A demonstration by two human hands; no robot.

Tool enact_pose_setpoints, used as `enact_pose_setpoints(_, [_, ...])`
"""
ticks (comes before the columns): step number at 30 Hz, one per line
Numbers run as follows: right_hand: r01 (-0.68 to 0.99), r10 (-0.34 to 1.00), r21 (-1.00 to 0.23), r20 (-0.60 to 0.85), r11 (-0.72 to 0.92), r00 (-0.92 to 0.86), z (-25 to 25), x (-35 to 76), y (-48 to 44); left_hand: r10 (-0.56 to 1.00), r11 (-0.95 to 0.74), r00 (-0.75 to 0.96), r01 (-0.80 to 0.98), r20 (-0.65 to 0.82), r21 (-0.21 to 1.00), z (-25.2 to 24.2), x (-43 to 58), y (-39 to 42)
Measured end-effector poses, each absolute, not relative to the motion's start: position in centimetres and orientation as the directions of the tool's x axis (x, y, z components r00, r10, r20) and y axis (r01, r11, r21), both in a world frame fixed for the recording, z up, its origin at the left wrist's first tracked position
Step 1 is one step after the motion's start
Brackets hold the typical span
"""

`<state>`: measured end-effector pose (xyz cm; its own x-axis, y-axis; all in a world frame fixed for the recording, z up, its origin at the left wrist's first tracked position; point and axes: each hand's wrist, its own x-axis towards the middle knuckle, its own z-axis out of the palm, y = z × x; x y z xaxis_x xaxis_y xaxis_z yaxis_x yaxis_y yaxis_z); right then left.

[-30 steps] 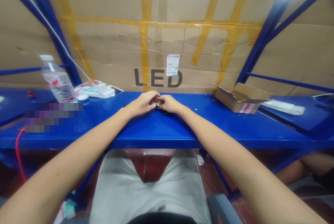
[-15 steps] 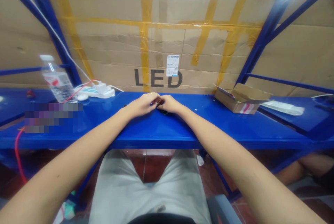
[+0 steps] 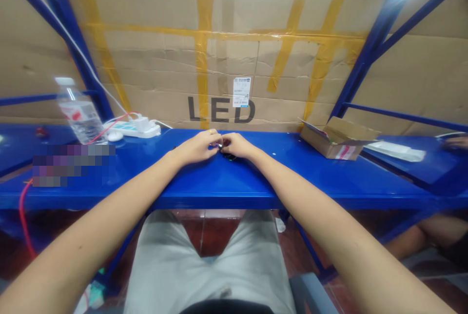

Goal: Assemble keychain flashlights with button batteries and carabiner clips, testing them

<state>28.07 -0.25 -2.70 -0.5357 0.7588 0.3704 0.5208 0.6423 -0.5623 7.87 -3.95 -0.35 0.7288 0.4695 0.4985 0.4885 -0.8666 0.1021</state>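
My left hand (image 3: 202, 148) and my right hand (image 3: 237, 145) meet over the middle of the blue table (image 3: 219, 177). The fingers of both are curled in, closed around a small dark, shiny piece (image 3: 220, 147) between the fingertips. It is too small and too covered to name. Under my right fingers shows a dark, thin-edged rounded thing (image 3: 230, 157) with a greenish glint, at or just above the tabletop. Whether it joins the small piece, I cannot tell.
On the left stand a water bottle (image 3: 81, 114), a white power strip (image 3: 137, 128) with cables, and a blurred-out patch. An open cardboard box (image 3: 334, 139) and a white packet (image 3: 397, 151) lie right. A large cardboard panel (image 3: 164, 70) closes the back. Another person's hand (image 3: 457, 142) is far right.
My left fingers have shifted slightly, and more of the small shiny piece shows between the hands. Another person's hand has come into view at the right edge.
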Motion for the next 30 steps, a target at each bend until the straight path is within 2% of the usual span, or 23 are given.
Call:
enact_pose_setpoints(6, [0.491, 0.774, -0.617, 0.355, 0.615, -0.525, -2.7, 28.1, -0.1, 0.483, -0.857, 0.723, 0.505, 0.494, 0.099, -0.5, 7.9, -3.9])
enact_pose_setpoints(10, [0.51, 0.787, -0.613, 0.358, 0.604, -0.502, -2.6, 28.1, -0.1, 0.529, -0.815, 0.604, 0.557, 0.595, 0.159, -0.1, 7.4, -3.4])
enact_pose_setpoints(12, [0.52, 0.793, -0.612, 0.348, 0.596, -0.5, -2.5, 28.1, -0.2, 0.584, -0.766, 0.55, 0.617, 0.597, 0.181, 0.0, 6.8, -2.9])
enact_pose_setpoints(14, [0.524, 0.794, -0.61, 0.342, 0.594, -0.502, -2.5, 28.2, -0.3, 0.65, -0.716, 0.551, 0.675, 0.523, 0.178, -0.1, 5.9, -2.2])
enact_pose_setpoints(17, [0.512, 0.796, -0.624, 0.341, 0.59, -0.5, -2.5, 28.2, -0.2, 0.752, -0.645, 0.572, 0.74, 0.326, 0.189, -0.5, 5.0, -1.5])
enact_pose_setpoints(20, [0.495, 0.796, -0.642, 0.338, 0.585, -0.502, -2.5, 28.3, -0.1, 0.788, -0.614, 0.58, 0.761, 0.206, 0.207, -0.7, 4.8, -1.2])
enact_pose_setpoints(25, [0.486, 0.793, -0.651, 0.327, 0.583, -0.514, -2.4, 28.3, -0.2, 0.762, -0.647, 0.615, 0.721, 0.202, 0.249, -0.7, 5.1, -1.2])
enact_pose_setpoints(30, [0.495, 0.804, -0.658, 0.31, 0.567, -0.508, -2.2, 28.3, -0.5, 0.813, -0.581, 0.55, 0.744, 0.192, 0.33, -0.6, 5.2, -1.2])
